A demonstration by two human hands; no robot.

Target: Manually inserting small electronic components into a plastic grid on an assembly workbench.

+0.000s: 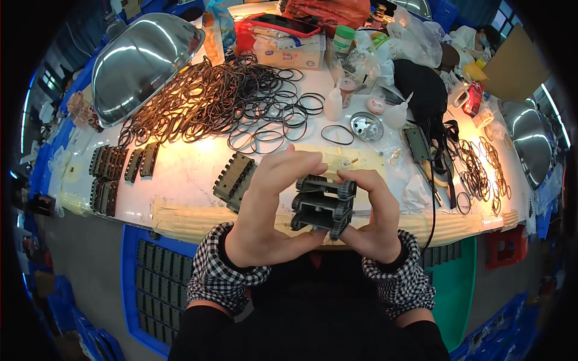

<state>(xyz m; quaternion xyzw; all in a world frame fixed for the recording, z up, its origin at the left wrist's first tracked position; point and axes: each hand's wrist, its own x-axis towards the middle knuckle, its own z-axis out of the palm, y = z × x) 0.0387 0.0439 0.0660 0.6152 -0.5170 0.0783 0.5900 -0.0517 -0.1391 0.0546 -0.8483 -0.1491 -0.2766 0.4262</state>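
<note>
Between my two hands is a small stack of dark green plastic toy chassis with toothed wheels along their sides point(323, 207). My left hand point(265, 207) curls round its left side, thumb low and fingers above. From the right, my right hand point(374, 210) grips it with thumb and fingers. Just beyond my left hand lies a block of similar dark green chassis point(232, 180), partly covered by that hand. Farther left on the table, more chassis stand in short rows point(108, 162), with a small separate group point(142, 161) beside them.
A big heap of black rubber bands point(205, 96) spreads behind my hands, beside a shiny metal lamp dome point(144, 66). More bands point(472, 168) lie right. White squeeze bottles point(333, 105) and a metal dish point(366, 127) stand mid-table. Below the edge are a blue tray point(129, 271) and green tray point(463, 295).
</note>
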